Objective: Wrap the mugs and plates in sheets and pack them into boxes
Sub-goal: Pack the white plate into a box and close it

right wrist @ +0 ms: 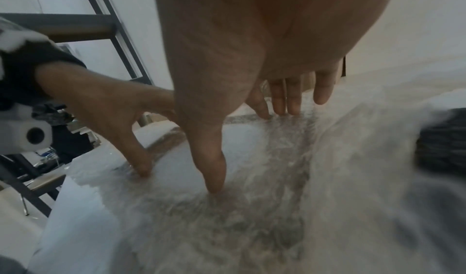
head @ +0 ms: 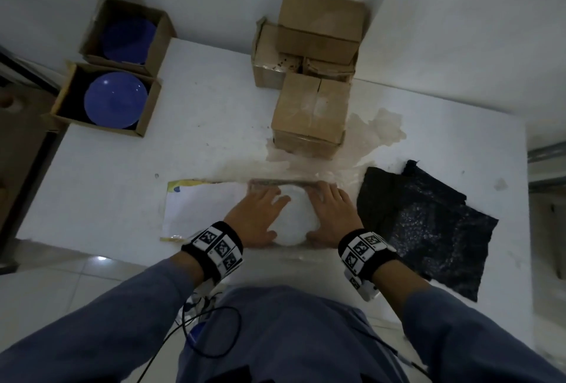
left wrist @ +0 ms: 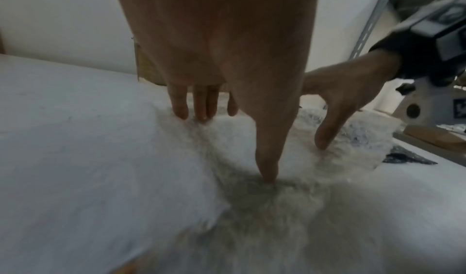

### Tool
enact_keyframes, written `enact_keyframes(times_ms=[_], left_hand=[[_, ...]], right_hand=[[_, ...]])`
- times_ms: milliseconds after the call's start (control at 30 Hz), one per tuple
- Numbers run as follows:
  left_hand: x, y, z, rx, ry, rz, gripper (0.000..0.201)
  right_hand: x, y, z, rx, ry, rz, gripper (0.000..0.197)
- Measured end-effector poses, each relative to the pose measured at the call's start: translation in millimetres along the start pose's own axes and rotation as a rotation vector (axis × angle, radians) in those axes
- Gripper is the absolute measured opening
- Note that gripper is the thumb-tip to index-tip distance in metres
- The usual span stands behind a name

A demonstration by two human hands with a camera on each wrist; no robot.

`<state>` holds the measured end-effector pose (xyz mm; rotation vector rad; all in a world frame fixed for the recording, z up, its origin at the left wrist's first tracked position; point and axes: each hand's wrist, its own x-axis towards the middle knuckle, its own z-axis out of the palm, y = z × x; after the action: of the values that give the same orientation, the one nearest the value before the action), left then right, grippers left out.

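Hands flat: I am pressing my left hand (head: 258, 218) and right hand (head: 330, 215) on the wrap (head: 318, 170), fingers straight, either side of the plate (head: 294, 218), pinning it on the bench (head: 128, 165) for folding.

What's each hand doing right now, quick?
Left hand: open, straight fingers pressing the clear bubble-wrap sheet over the round white plate.
Right hand: open, pressing the same sheet.

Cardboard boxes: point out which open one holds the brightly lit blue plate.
The nearer open box at the table's left edge; its blue plate catches light, while the farther open box holds a shadowed one.
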<state>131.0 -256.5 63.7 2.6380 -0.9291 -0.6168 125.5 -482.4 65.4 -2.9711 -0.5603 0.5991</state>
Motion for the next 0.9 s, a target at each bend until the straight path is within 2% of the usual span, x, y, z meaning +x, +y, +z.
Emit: enact_keyframes(times_ms=[67,233,367,500,600,733,900], left_hand=[[-1.4,-6.7,13.1,-0.014,-0.072,-0.054,0.096],[-1.0,-10.5,30.8,-0.045,0.004,-0.104,0.115],[4.6,-6.8,33.4,-0.063,-0.056,-0.184,0.121],[11.7,0.8,24.3,-0.071,-0.037,-0.252,0.12],[15.9,0.1,21.1,0.005,-0.021,-0.224,0.12],[21.0,-1.5,21.6,0.099,-0.047,-0.232,0.123],[19.6,-5.4,20.3,0.063,-0.029,-0.202,0.121]], right_hand=[[-3.2,3.1,-2.7,-0.011,0.001,-0.007,0.1],[-11.3,8.9,-4.9,-0.018,-0.033,0.02,0.113],[-7.5,6.6,-0.7,0.075,-0.062,0.013,0.118],[-1.7,4.6,10.0,0.123,-0.067,0.029,0.126],[5.4,1.4,15.2,0.014,-0.072,0.048,0.12],[16.5,-3.4,17.0,-0.11,-0.034,0.079,0.087],[20.4,-3.4,17.6,-0.134,-0.047,0.078,0.087]])
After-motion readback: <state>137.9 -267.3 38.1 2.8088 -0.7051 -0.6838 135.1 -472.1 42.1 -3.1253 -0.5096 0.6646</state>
